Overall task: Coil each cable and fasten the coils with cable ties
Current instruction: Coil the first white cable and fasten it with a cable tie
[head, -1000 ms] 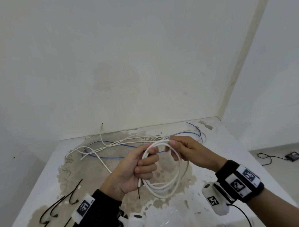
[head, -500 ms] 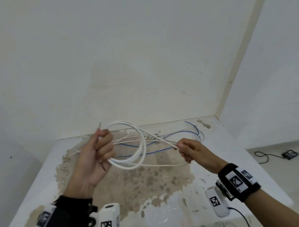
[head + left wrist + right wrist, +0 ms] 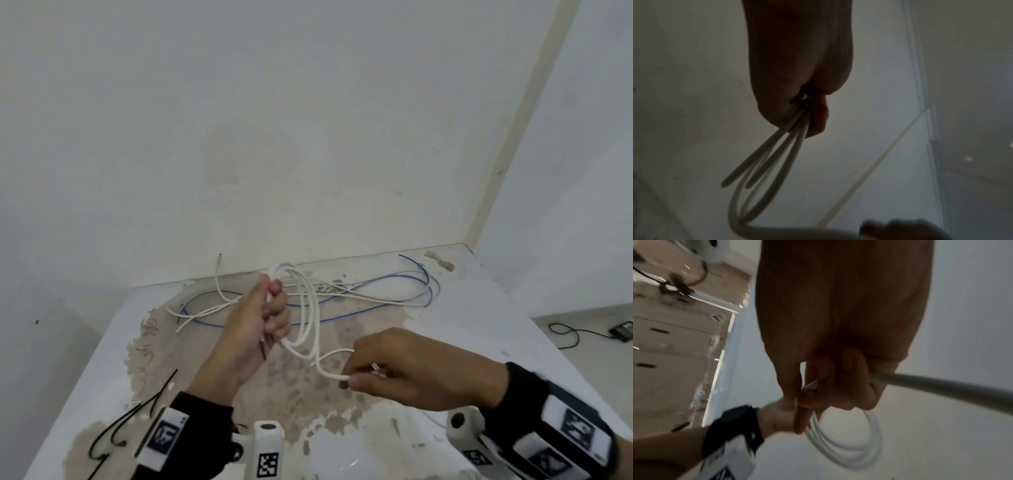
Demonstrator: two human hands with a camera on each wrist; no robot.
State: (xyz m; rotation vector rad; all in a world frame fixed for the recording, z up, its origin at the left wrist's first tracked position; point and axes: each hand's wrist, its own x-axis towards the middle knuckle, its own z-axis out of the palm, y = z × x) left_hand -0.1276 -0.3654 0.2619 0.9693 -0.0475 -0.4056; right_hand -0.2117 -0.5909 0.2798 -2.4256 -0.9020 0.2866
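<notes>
My left hand (image 3: 270, 308) grips a coil of thick white cable (image 3: 310, 308) upright above the stained table (image 3: 479, 335); the loops (image 3: 764, 170) hang from its fist in the left wrist view. To the lower right, my right hand (image 3: 363, 373) pinches the free end of that white cable (image 3: 329, 371), which curves up into the coil. In the right wrist view the cable (image 3: 941, 386) passes through the curled fingers (image 3: 838, 386), with the coil (image 3: 859, 443) and left hand beyond. Loose thin white cables (image 3: 342, 291) and a blue cable (image 3: 404, 277) lie on the table behind.
Black cable ties (image 3: 137, 421) lie at the table's near left corner. The wall stands right behind the table. On the floor to the right sits a small black device (image 3: 621, 330) with its cord.
My left hand has carried the coil back toward the middle and turned it upright. My right hand has dropped toward me and slid along to the cable's free end.
</notes>
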